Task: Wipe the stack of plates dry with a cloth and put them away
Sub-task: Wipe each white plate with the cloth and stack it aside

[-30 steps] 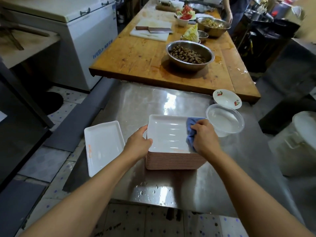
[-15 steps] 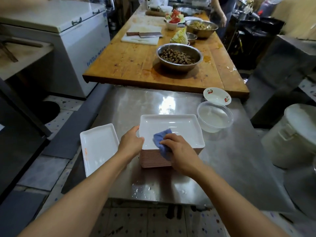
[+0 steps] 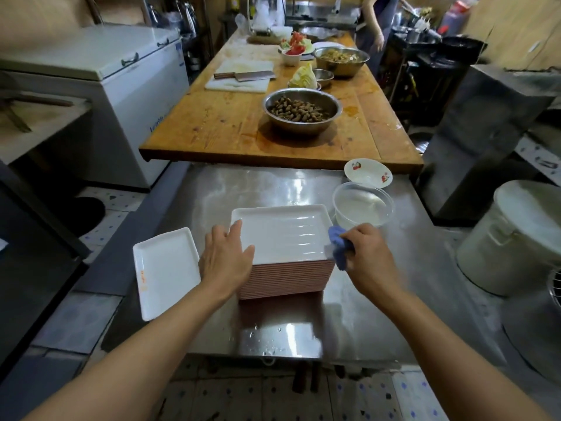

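Wiping the top plate of the stack (image 3: 285, 238)

Left hand (image 3: 226, 259) rests flat on the stack's left corner, fingers relaxed; right hand (image 3: 368, 258) fingers pinch the blue cloth (image 3: 338, 247) at its right edge.

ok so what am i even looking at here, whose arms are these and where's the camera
There is no machine here. The camera sits on a person's head and looks forward and down, so the two bare arms reaching in from the bottom are that person's own.

The left hand rests on the near left corner of a stack of plates to steady it. The right hand grips a blue cloth at the stack's right edge, wiping the top plate.

The stack stands on a steel table. On it too: one single plate to the left, a clear tub and a small bowl to the right. Beyond is a wooden table with food bowls and a cleaver.
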The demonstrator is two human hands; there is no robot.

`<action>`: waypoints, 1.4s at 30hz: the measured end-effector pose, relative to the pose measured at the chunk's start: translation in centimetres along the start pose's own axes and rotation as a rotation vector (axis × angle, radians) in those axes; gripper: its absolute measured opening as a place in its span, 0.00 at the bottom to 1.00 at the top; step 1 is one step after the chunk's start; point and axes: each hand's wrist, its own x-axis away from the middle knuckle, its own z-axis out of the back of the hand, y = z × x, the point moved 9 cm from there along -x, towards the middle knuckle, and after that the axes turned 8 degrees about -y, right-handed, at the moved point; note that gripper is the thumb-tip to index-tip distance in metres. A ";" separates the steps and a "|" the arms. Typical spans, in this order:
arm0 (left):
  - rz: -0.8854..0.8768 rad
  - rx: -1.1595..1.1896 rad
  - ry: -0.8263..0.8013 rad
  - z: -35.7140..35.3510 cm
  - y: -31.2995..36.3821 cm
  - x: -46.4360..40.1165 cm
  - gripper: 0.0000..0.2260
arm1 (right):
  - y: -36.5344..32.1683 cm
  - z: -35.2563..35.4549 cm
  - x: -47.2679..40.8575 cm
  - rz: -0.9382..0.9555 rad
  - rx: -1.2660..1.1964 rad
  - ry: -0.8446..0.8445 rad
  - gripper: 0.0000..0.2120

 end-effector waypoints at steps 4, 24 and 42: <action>-0.265 -0.251 -0.014 -1.4 4.3 0.9 0.25 | 1.4 2.0 0.6 -0.072 -0.159 0.088 0.08; -0.480 -0.321 0.072 -1.4 9.6 3.3 0.07 | 2.4 2.4 2.1 -0.103 -0.327 0.172 0.08; -0.233 0.857 0.165 14.9 1.0 6.7 0.08 | -13.7 9.1 -0.3 0.298 -0.597 0.452 0.10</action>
